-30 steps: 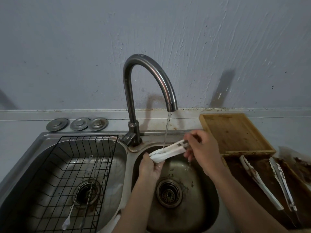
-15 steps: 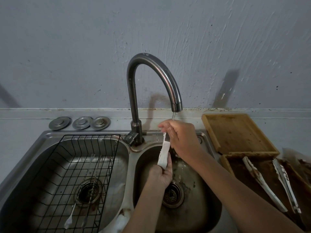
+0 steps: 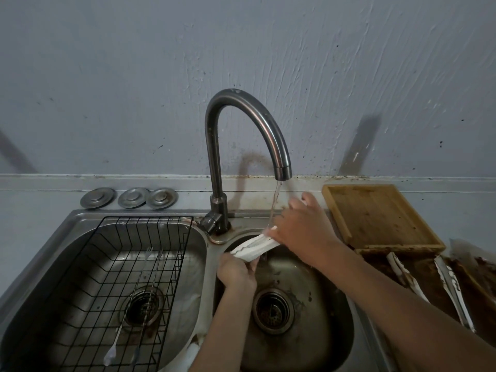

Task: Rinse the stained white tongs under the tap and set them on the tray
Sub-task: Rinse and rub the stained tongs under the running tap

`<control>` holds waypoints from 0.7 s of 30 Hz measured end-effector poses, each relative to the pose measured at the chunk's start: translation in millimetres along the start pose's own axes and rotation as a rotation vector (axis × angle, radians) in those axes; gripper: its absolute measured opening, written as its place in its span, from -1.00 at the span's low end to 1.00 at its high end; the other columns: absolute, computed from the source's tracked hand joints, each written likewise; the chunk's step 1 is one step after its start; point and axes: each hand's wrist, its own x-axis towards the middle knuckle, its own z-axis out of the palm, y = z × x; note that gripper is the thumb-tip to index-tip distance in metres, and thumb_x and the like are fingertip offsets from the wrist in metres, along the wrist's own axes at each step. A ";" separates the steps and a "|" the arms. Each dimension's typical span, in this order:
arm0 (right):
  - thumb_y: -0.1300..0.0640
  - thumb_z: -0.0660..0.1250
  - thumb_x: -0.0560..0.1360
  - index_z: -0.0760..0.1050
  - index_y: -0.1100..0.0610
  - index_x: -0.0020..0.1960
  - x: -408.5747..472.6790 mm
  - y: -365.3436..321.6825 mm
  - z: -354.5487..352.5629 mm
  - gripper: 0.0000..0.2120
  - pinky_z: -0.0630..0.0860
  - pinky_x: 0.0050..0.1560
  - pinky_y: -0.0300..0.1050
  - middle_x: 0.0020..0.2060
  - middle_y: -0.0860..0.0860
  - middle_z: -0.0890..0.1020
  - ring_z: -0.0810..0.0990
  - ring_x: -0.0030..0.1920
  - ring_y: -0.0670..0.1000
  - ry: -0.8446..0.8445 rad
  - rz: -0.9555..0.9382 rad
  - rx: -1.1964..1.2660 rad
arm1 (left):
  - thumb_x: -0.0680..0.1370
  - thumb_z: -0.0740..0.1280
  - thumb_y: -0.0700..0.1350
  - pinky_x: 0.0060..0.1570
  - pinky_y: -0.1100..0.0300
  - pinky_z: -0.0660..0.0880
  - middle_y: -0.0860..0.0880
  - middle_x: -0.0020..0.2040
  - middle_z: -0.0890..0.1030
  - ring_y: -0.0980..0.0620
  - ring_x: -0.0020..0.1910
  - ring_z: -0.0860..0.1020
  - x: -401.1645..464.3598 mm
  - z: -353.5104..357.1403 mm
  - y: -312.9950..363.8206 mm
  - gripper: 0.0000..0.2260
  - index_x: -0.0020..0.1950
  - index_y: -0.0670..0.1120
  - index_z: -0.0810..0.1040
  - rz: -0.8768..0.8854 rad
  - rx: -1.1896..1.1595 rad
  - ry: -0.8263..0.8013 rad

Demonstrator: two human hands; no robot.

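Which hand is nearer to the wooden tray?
The right hand, beside the wooden tray's left edge, gripping the tongs. The left hand holds their other end, farther left.

A black wire rack (image 3: 112, 267) holding long metal utensils (image 3: 134, 299) is sitting in the left basin; three round steel discs (image 3: 131, 197) are lying behind.

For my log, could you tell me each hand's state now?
Left hand: grips the tongs.
Right hand: grips the tongs' other end.

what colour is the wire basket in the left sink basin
Black, seen in the head view: the wire basket.
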 end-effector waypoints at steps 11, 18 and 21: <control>-0.11 -0.04 0.60 0.52 0.09 -0.23 -15.7 -26.2 33.0 -0.52 0.50 -0.27 -0.08 -0.37 0.03 0.57 0.54 -0.36 0.01 -0.336 0.387 0.930 | 0.60 0.22 -0.11 0.06 -0.16 0.54 -0.23 -0.07 0.61 -0.17 -0.09 0.61 -2.8 5.8 30.1 -0.90 0.06 -0.11 0.36 0.584 0.588 -0.318; -0.36 -0.06 0.49 0.49 0.15 -0.37 -25.7 -52.6 31.8 -0.33 0.40 -0.57 -0.25 -0.54 0.03 0.53 0.47 -0.56 -0.04 -0.643 0.781 1.884 | 0.54 0.32 -0.14 -0.29 0.19 0.60 -0.04 -0.44 0.55 0.08 -0.46 0.57 -20.0 13.9 1.9 -0.85 -0.09 -0.22 0.48 0.325 0.543 -0.423; -0.28 0.08 0.51 0.54 0.21 -0.27 -29.9 -56.4 34.1 -0.41 0.38 -0.58 -0.24 -0.45 0.09 0.58 0.48 -0.52 -0.02 -0.595 0.832 2.082 | 0.56 0.25 0.06 -0.28 0.16 0.59 -0.01 -0.48 0.61 0.08 -0.46 0.61 -16.8 17.6 0.9 -0.68 -0.20 -0.18 0.52 0.330 0.710 -0.387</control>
